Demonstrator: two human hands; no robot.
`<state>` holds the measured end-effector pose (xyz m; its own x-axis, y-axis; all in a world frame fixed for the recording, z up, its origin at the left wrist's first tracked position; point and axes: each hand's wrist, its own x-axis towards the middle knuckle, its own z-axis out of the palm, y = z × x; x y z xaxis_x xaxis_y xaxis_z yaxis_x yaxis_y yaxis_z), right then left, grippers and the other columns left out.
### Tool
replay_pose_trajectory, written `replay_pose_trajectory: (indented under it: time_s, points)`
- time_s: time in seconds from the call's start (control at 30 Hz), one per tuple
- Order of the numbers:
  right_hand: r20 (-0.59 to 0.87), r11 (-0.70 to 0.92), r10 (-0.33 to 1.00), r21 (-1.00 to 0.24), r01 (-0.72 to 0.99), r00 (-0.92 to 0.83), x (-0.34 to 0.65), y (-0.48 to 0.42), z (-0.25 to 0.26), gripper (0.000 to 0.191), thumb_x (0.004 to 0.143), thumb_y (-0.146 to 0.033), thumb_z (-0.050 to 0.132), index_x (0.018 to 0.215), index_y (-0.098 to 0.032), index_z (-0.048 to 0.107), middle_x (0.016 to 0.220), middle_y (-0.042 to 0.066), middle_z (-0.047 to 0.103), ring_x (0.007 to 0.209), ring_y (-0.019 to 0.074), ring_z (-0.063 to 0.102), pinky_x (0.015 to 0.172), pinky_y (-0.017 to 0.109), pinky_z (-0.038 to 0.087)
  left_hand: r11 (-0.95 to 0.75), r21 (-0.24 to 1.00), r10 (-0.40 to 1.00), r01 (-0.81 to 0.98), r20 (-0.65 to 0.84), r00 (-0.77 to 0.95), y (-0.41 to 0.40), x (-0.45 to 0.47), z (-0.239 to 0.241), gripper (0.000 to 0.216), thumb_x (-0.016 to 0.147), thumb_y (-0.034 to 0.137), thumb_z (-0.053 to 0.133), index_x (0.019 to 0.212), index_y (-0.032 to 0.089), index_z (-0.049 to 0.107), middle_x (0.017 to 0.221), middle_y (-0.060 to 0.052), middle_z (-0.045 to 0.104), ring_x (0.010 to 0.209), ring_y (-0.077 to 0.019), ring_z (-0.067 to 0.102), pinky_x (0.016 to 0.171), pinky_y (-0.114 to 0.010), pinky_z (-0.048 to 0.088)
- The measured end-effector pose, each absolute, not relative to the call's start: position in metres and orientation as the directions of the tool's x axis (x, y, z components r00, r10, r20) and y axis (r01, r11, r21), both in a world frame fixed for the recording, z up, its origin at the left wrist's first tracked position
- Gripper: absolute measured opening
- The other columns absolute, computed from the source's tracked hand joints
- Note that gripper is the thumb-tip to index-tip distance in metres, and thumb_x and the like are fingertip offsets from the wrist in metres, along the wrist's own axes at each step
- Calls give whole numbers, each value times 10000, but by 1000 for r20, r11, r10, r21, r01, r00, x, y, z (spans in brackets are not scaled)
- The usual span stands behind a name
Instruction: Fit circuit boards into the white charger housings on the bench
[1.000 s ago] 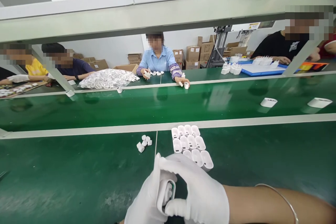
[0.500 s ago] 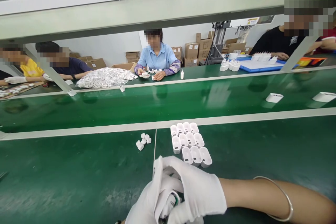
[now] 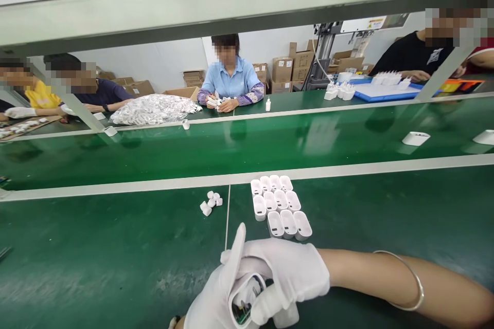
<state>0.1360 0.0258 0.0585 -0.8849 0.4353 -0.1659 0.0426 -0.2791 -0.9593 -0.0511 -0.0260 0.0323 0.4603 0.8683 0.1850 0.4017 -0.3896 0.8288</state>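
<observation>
Both of my hands wear white gloves and meet at the bottom middle of the view. My left hand (image 3: 213,295) is closed around a small white plastic housing (image 3: 231,304), its open end tilted up toward me. Inside the housing a green circuit board (image 3: 242,313) and some white and metallic parts show. My right hand (image 3: 295,270) curls over the housing from the right, fingertips at its opening. Part of another white piece (image 3: 287,316) shows beneath my right hand; whether it is separate I cannot tell.
Beyond my hands stand rows of open white housings (image 3: 280,199). Left of them lies a cluster of small white pieces (image 3: 211,202). A green conveyor (image 3: 231,149) carries white housings (image 3: 416,138). Co-workers sit across, near a clear bag of white parts (image 3: 154,109). An overhead beam (image 3: 231,5) crosses above.
The housing's opening now shows more clearly, with the green board visible. My left thumb has straightened upward. White pieces on the conveyor have shifted right. The co-worker opposite has brought their hands together.
</observation>
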Motion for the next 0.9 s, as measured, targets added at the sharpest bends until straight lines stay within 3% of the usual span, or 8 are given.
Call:
replay_pose_trajectory:
  time_s: [0.23, 0.5, 0.77, 0.9]
  points:
    - [-210, -322, 470, -945, 55, -857, 135, 25, 59, 711, 624, -189, 847, 1288, -248, 600, 1119, 27, 677, 1136, 253, 591, 995, 369, 459, -413, 820, 847, 397, 185, 498, -24, -47, 34, 331, 928, 339, 583, 1214, 175, 553, 1197, -85, 599, 987, -215, 627, 829, -419, 548]
    - [-245, -465, 489, -885, -12, -837, 130, 21, 40, 707, 497, -153, 899, 1168, -215, 684, 1001, 31, 701, 1085, 272, 621, 903, 360, 522, -426, 819, 814, 384, 162, 558, -24, -45, 35, 348, 930, 361, 577, 1223, 175, 549, 1196, -88, 599, 980, -216, 629, 816, -418, 554]
    - [-145, -329, 475, -944, -23, -868, 132, 26, 41, 779, 470, -186, 918, 1205, -230, 661, 1108, 27, 669, 1188, 275, 557, 1086, 398, 372, -427, 818, 798, 386, 141, 586, -22, -49, 39, 333, 928, 343, 584, 1211, 171, 556, 1189, -84, 601, 981, -214, 629, 822, -417, 550]
    - [-195, -385, 488, -923, -9, -851, 131, 26, 43, 729, 520, -245, 908, 1204, -223, 657, 1099, 31, 676, 1158, 259, 574, 1052, 382, 404, -408, 821, 813, 400, 128, 568, -22, -49, 37, 338, 928, 346, 585, 1214, 169, 554, 1192, -85, 599, 984, -215, 628, 823, -418, 549]
